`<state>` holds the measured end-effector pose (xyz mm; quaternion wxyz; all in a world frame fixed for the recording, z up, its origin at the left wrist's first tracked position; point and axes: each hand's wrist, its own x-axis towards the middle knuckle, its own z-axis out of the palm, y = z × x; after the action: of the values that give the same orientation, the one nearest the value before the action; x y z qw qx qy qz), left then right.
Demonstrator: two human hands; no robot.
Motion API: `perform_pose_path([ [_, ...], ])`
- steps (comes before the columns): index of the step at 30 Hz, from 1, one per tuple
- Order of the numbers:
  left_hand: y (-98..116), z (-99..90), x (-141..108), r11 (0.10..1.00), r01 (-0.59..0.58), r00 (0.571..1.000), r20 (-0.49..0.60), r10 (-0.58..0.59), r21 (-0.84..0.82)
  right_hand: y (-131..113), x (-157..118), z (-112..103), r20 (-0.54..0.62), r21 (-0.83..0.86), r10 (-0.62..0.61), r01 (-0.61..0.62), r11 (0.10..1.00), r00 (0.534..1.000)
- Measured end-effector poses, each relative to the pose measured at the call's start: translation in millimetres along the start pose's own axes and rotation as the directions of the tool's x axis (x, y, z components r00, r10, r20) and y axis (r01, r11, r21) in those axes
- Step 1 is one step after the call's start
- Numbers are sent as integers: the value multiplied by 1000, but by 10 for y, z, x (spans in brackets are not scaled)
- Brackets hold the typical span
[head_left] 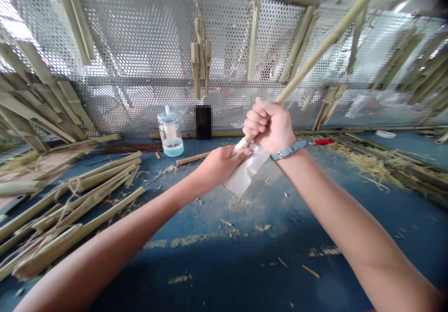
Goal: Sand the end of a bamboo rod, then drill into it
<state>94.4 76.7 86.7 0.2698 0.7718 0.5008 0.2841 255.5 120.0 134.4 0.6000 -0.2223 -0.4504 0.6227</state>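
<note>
A long bamboo pole [315,60] slants from the upper right down to the middle of the view. My right hand [271,123], with a blue band at the wrist, is closed round its lower part. Just below and to the left, my left hand [224,162] is wrapped round the pole's pale lower end, the thumb along it. A thin white sheet [245,174] hangs from the left hand under the pole, its upper edge against the fingers. The lower tip of the pole is hidden in the left hand.
Bamboo strips [101,181] and twine lie on the blue table [224,265] at the left. A lidded jar [171,134] and a dark rectangular object [203,123] stand before the perforated metal screen [140,36]. Shavings [364,162] and a red item [324,141] lie right.
</note>
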Motion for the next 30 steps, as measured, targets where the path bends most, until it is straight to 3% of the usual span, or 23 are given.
perform_pose_path([
  [2, -97, -6, 32, 991, 12, 993, -119, 4, 131, 58, 54, 35, -156, 120, 54, -35, 992, 986],
  [4, -154, -12, 37, 969, 11, 981, -188, 36, 246, 111, 76, 40, -318, 219, 52, 20, 976, 947],
  [6, -140, -9, 10, 951, -6, 977, -200, 70, 308, 106, 44, 20, -345, 248, -6, 97, 964, 939],
  [9, -3, 16, -72, 941, -85, 983, -123, 132, 327, -52, -94, -18, -91, 210, -128, 145, 967, 988],
  [11, 95, 23, -122, 935, -176, 981, -23, 192, 306, -204, -199, -22, 117, 189, -185, 161, 969, 976],
  [13, 139, 1, -140, 922, -241, 970, 42, 239, 302, -308, -270, 11, 222, 186, -207, 167, 968, 953],
  [14, 134, -22, -132, 915, -244, 969, 37, 245, 322, -323, -283, 40, 217, 185, -205, 166, 969, 954],
  [17, 34, -119, -66, 882, -141, 972, -108, 211, 450, -209, -227, 145, -19, 195, -151, 152, 969, 988],
  [20, -87, -181, -3, 830, -44, 952, -230, 204, 556, 13, -114, 203, -285, 283, -61, 145, 948, 957],
  [23, -116, -148, -7, 807, -41, 947, -236, 220, 589, 124, -79, 187, -343, 314, -50, 165, 935, 938],
  [26, -36, -80, -68, 823, -98, 958, -173, 231, 560, 35, -160, 121, -198, 231, -149, 194, 953, 969],
  [28, 44, -60, -122, 841, -180, 962, -88, 259, 510, -99, -242, 74, -5, 161, -207, 205, 965, 978],
  [30, 109, -67, -165, 849, -260, 955, -7, 296, 460, -232, -307, 57, 167, 109, -233, 217, 970, 958],
])
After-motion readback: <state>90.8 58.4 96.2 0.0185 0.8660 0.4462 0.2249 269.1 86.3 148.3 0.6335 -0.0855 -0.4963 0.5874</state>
